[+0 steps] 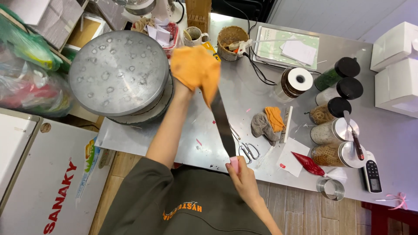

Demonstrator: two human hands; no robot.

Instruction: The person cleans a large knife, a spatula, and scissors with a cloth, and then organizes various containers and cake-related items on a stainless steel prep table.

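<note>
While wrapped in the orange cloth, left hand mostly hidden, grip bunched tight around the cloth and pinching the far end of the long knife blade. Right hand closed in a fist on the pink handle at the near end, close to the body. Blade stretched between the two grips, slanting above the steel counter, apart from its surface as far as can be told.

Just left of the cloth grip: a round grey metal turntable with a dimpled top, stacked on a wider disc. Beyond the cloth grip, further from the body: a mug, a brown bowl, a glue gun with its black cord trailing over the counter, and a flat stack of paper.

Right of the blade's middle: a grey rag with an orange rag heaped together, a roll of ribbon beyond them. Just beside the handle grip, to its right: scissors lying flat on the counter, nearly under the blade. Further right: a red piping bag on a white card, a metal ring, a row of jars lying on their sides with black and silver lids, a small knife resting across two of them, a handset, and white boxes at the far edge.

Nothing between the two grips but open air and the counter beneath.
</note>
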